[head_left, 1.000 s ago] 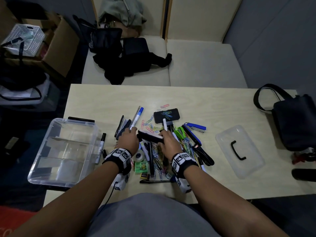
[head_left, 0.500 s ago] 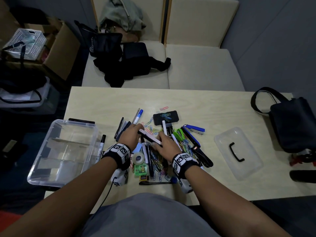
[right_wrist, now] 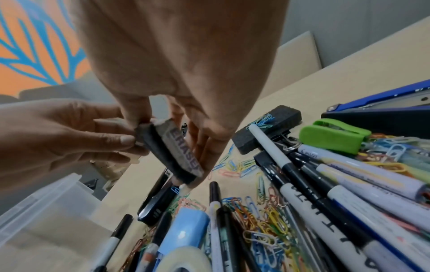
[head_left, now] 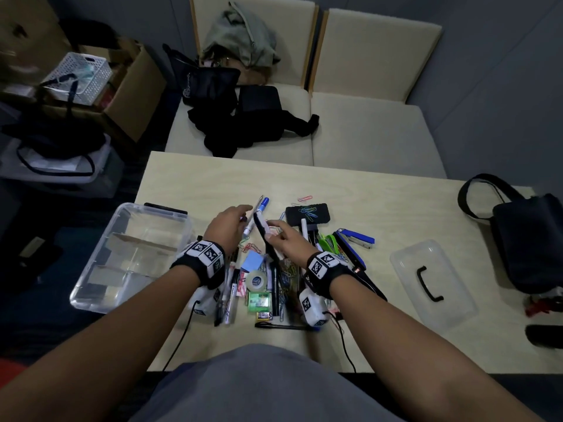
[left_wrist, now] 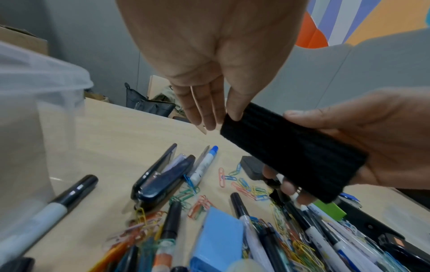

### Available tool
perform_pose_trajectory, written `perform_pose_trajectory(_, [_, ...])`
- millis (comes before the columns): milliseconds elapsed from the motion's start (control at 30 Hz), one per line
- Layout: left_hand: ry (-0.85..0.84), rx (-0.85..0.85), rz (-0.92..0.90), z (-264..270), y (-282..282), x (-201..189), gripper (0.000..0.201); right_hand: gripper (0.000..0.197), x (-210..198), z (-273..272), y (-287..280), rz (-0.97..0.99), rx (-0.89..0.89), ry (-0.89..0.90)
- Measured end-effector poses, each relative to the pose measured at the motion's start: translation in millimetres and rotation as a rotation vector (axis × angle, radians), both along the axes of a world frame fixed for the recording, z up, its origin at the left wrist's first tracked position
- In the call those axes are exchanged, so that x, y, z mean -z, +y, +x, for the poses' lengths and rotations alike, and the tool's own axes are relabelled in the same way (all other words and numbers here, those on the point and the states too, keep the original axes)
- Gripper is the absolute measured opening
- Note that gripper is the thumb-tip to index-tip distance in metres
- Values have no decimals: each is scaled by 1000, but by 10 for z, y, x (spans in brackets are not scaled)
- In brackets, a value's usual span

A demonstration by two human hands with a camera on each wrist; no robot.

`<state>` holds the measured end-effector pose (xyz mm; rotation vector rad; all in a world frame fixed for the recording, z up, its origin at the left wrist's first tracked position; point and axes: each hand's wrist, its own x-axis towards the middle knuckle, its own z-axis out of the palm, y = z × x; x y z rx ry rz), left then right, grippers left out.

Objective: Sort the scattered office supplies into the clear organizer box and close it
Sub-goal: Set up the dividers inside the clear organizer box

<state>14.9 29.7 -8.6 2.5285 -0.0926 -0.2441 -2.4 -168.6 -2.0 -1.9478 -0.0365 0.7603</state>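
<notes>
A whiteboard eraser [head_left: 264,236], black felt under a white top printed ERASER, is held in the air over the pile of supplies. My right hand [head_left: 275,232] grips it with thumb on one side and fingers on the other, as the eraser [right_wrist: 177,152] shows in the right wrist view. My left hand [head_left: 243,215] pinches its far end; in the left wrist view the thumb of that hand [left_wrist: 216,117] lies on the eraser's [left_wrist: 286,154] corner. The clear organizer box [head_left: 91,287] stands open at the table's left edge. Its lid [head_left: 405,260] lies at the right.
Under the hands lie markers, coloured paper clips, a tape roll [head_left: 257,280], blue sticky notes [head_left: 253,259], a blue stapler [head_left: 356,239] and a second black eraser [head_left: 307,213]. A black bag [head_left: 530,242] sits at the table's right end. A sofa with bags stands behind.
The eraser, held crosswise between both hands before, has turned to point away from me and tilted on edge. Both hands moved slightly away from me with it.
</notes>
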Motion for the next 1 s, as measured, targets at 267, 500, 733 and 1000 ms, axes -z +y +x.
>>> perform_pose_trajectory(267, [-111,-133,344,81,779,-62,28,86,-161,66,320,82,-10,-111])
perform_pose_trajectory(500, [12,-252,453,174,1419,-14,22,61,-234,187,848,40,-47,-256])
perform_pose_trajectory(733, [155,-295,479,122,1813,2,48,60,-435,233,1367,92,-89,-430])
perform_pose_trajectory(1000, [227,-335,376,95,1891,-15,53,62,-455,272,1864,90,-189,-612])
